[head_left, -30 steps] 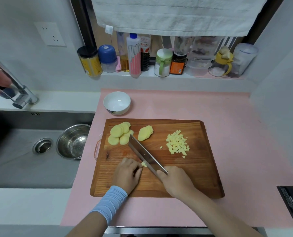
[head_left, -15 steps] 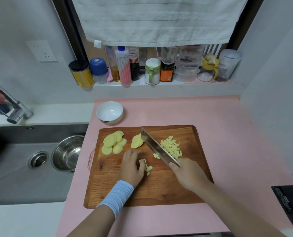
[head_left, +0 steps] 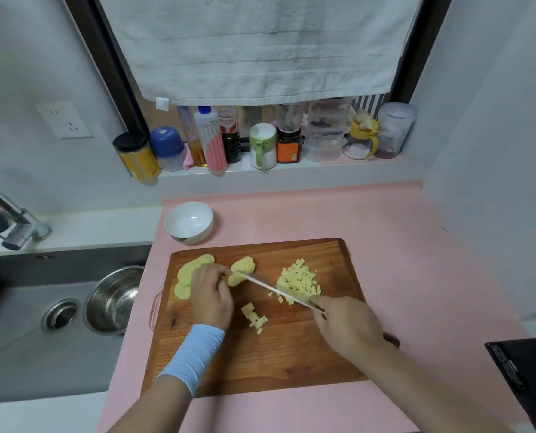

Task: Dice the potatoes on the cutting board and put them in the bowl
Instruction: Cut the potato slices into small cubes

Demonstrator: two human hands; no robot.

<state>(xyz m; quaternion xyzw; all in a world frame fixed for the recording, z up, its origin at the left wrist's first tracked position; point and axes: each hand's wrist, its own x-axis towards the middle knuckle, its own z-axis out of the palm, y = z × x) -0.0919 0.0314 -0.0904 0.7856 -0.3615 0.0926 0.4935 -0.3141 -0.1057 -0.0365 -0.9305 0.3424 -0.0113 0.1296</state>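
Observation:
A wooden cutting board (head_left: 291, 364) lies on the pink mat. On its far left are potato slices (head_left: 185, 278), and a smaller stack of slices (head_left: 243, 268) sits just right of them. My left hand (head_left: 212, 295) reaches between the two, fingertips at the smaller stack. My right hand (head_left: 349, 328) grips the knife (head_left: 276, 290), its blade edge-up and pointing at that stack. A pile of diced potato (head_left: 297, 281) lies behind the blade, and a few fresh cubes (head_left: 254, 317) lie mid-board. The white bowl (head_left: 188, 221) stands empty behind the board.
A sink (head_left: 26, 323) with a steel bowl (head_left: 113, 300) lies left of the mat, with the tap (head_left: 13, 226) above. Bottles and jars (head_left: 260, 142) line the window ledge. A black object (head_left: 525, 379) sits at the right edge.
My left hand left the freshly cut cubes and moved up to the slices. The knife lifted, swung toward the smaller stack. The camera tilted up.

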